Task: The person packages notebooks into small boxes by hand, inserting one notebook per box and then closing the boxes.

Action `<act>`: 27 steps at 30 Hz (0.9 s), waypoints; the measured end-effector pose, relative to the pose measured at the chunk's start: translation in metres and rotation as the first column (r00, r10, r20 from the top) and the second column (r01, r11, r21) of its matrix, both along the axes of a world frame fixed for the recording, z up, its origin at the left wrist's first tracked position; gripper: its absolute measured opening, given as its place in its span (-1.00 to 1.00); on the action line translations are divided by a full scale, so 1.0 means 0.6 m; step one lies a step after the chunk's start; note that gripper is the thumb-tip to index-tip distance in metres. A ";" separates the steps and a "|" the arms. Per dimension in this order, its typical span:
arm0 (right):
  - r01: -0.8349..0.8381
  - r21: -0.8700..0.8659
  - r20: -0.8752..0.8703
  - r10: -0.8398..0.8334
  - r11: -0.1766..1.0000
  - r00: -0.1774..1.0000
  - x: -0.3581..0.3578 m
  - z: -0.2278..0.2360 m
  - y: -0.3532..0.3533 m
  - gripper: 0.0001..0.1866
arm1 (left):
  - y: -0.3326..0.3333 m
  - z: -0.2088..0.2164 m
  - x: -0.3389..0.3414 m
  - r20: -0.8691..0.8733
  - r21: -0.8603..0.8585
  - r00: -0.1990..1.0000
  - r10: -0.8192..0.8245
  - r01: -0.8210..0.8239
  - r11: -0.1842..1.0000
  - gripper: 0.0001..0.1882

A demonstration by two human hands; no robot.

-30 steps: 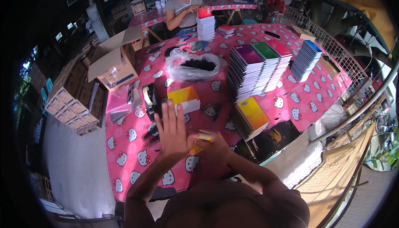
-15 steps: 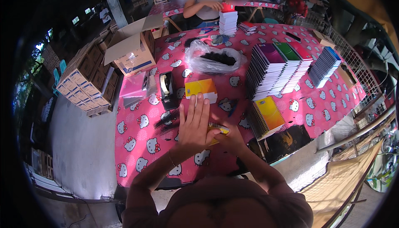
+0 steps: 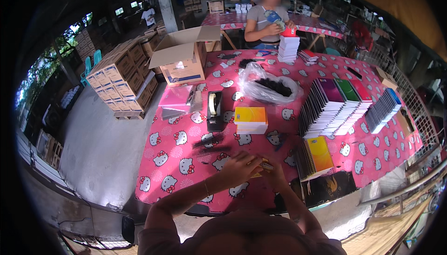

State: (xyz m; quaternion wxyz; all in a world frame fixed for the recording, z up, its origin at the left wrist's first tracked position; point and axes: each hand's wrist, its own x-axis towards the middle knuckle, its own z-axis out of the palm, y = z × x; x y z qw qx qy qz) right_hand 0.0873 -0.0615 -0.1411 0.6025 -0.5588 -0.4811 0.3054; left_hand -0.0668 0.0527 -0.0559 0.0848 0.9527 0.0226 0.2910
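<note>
Near the front edge of the table, my right hand (image 3: 275, 173) grips a small yellow notebook (image 3: 266, 164), whose dark coil edge shows between my hands. My left hand (image 3: 241, 166) has its fingers bent and pinched at the notebook's edge, so both hands are on it. Fingers hide most of the cover. Left of my hands lie several loose black binding coils (image 3: 208, 144). Beyond them stands a stack of yellow-covered notebooks (image 3: 251, 121) with white page edges. To the right is a pile of yellow spiral notebooks (image 3: 319, 154).
A black tape dispenser (image 3: 214, 111), pink sheets (image 3: 177, 97) and a plastic bag of black coils (image 3: 270, 87) lie further back. Tall spiral notebook stacks (image 3: 329, 108) stand right. An open carton (image 3: 182, 67) is back left; a co-worker (image 3: 266, 24) stands across the table.
My left hand, spread flat before, has drawn back and closed at the notebook. My head view has shifted, showing more of the background. The co-worker now holds up something blue.
</note>
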 end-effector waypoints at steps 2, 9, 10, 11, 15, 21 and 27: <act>-0.037 -0.145 0.020 0.041 0.989 0.999 -0.001 -0.045 0.008 -0.47 | 0.017 -0.096 0.007 -0.213 -0.039 0.977 0.004 -0.012 0.999 -0.70; -0.016 -0.132 -0.081 0.005 0.991 0.997 -0.008 -0.111 0.015 -0.61 | 0.023 -0.151 0.006 -0.314 -0.028 0.949 0.032 -0.043 0.999 -0.67; 0.004 -0.220 -0.039 -0.012 0.975 0.999 -0.010 -0.103 0.012 -0.62 | 0.024 -0.155 0.001 -0.328 -0.069 0.944 0.031 -0.057 0.996 -0.66; 0.027 -0.306 0.005 -0.026 0.952 1.000 -0.014 -0.094 0.004 -0.63 | 0.022 -0.158 -0.005 -0.343 -0.110 0.939 0.030 -0.071 0.991 -0.65; 0.092 -0.205 -0.034 -0.101 0.974 0.994 -0.023 -0.060 -0.015 -0.67 | 0.026 -0.133 -0.014 -0.378 -0.182 0.925 0.047 -0.124 0.975 -0.62; 0.131 -0.091 -0.097 -0.140 0.987 0.985 -0.041 -0.030 -0.030 -0.66 | 0.011 -0.067 -0.031 -0.159 -0.369 0.986 0.042 -0.098 0.924 -0.72; 0.236 -0.013 0.026 -0.235 0.972 0.972 -0.064 0.053 -0.029 -0.66 | 0.010 -0.014 -0.029 0.025 -0.330 0.997 0.078 -0.065 0.942 -0.75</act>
